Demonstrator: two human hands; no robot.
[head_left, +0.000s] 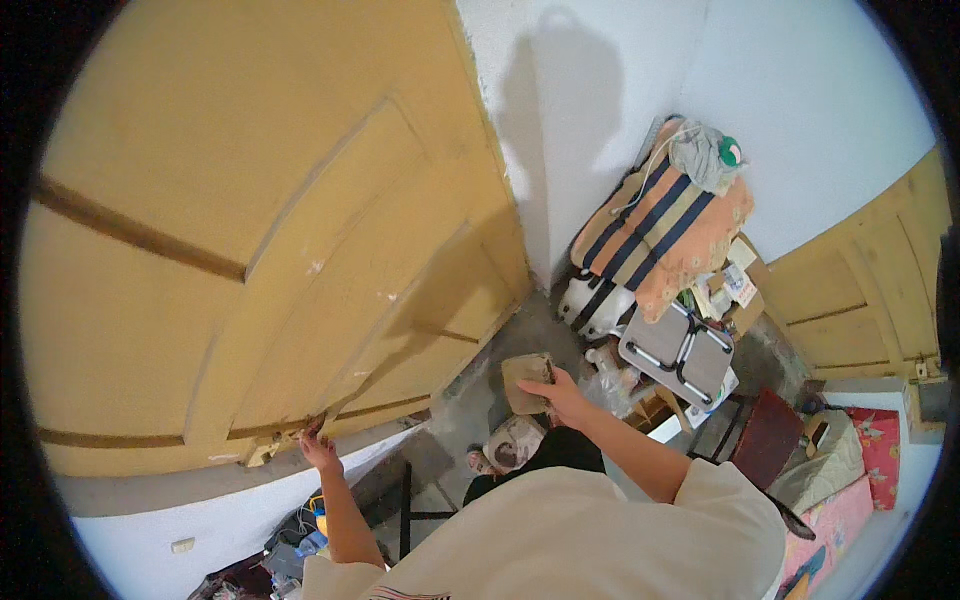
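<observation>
My left hand (320, 450) is raised to the edge of the yellow wooden door (330, 250), beside a small metal latch (262, 450). Its fingers are drawn together at the door's surface, with something small and dark at their tips that is too small to name. In front of my body, my right hand (560, 397) grips a flat, tan, squarish piece (522, 385) by its right side, thumb on top. A pale, stained round thing (514, 443), perhaps a bucket, sits below it near my sandalled foot (480, 462).
A folding stool (676, 352) leans right of centre, below a striped cushion (665, 230) piled on bags. Cardboard boxes (748, 290) stand behind it. A dark red chair (768, 437) is at right, and a black metal frame (406, 510) stands near my left arm. Another yellow door (860, 280) is at far right.
</observation>
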